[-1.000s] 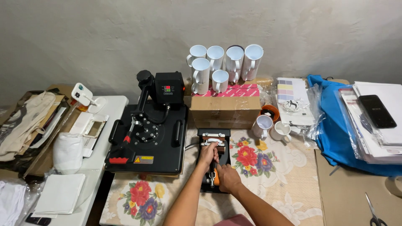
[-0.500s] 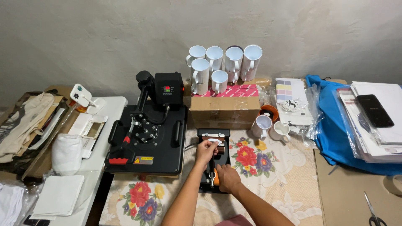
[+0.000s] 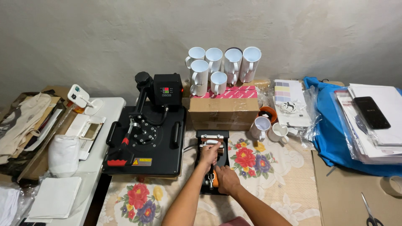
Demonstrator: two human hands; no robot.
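Note:
A small black mug press (image 3: 212,136) sits on the flowered tablecloth (image 3: 272,175) in front of me. My left hand (image 3: 208,153) lies on top of the press, fingers curled over the white mug held inside it. My right hand (image 3: 226,179) is closed around the press's orange-tipped lever (image 3: 212,179) at its near end. Left of it stands a large black flat heat press (image 3: 144,138) with a red-tipped handle.
A cardboard box (image 3: 224,111) behind the mug press carries several white mugs (image 3: 222,67). Two more white mugs (image 3: 268,129) stand to the right. Blue cloth with papers and a phone (image 3: 370,112) fills the right; scissors (image 3: 368,211) lie near the corner. Bags and white cloth lie at left.
Nothing has visibly moved; both hands stay on the mug press in the same places.

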